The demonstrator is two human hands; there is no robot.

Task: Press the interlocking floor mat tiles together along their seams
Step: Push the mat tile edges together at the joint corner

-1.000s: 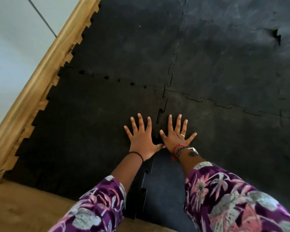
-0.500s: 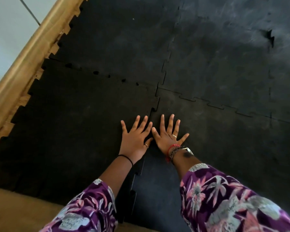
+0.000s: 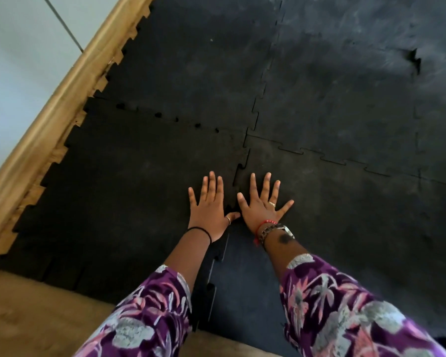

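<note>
Black interlocking floor mat tiles cover the floor. My left hand [image 3: 209,207] lies flat, fingers spread, on the near left tile [image 3: 129,191]. My right hand [image 3: 262,204] lies flat on the near right tile [image 3: 345,228], just across the toothed seam [image 3: 240,168] that runs between them. My thumbs almost touch over the seam. Below my wrists the seam [image 3: 216,264] stands apart, with the left tile's teeth lifted over the right tile. The far seam [image 3: 180,121] of the left tile shows small gaps.
A wooden skirting board [image 3: 62,99] runs diagonally along the mat's left edge under a pale wall [image 3: 16,60]. Bare tan floor [image 3: 31,318] lies at the near left. One far right tile joint [image 3: 415,59] has a lifted, gaping corner.
My hands have spread slightly apart again, with the thumbs still near the seam. The view has shifted a little to the right and down; the tiles look unchanged.
</note>
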